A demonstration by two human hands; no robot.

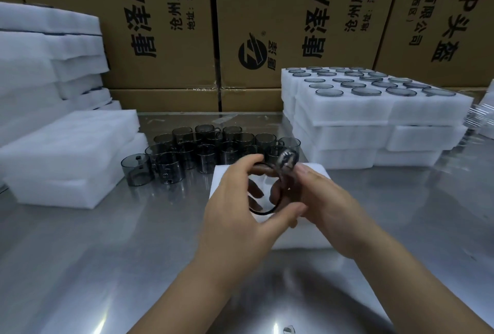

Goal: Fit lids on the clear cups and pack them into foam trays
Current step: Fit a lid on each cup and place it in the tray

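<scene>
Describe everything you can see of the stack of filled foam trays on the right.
The stack of foam trays is white, soft-looking foam, several layers high and slightly uneven at the edges. Its top layer holds rows of smoky clear cups sunk in round pockets, with only their tops showing. It rests on the shiny metal table, in front of cardboard boxes.

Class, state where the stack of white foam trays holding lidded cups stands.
Head view: the filled foam tray stack stands at the right of the metal table, before the brown cardboard boxes, right of the loose clear cups.
</scene>
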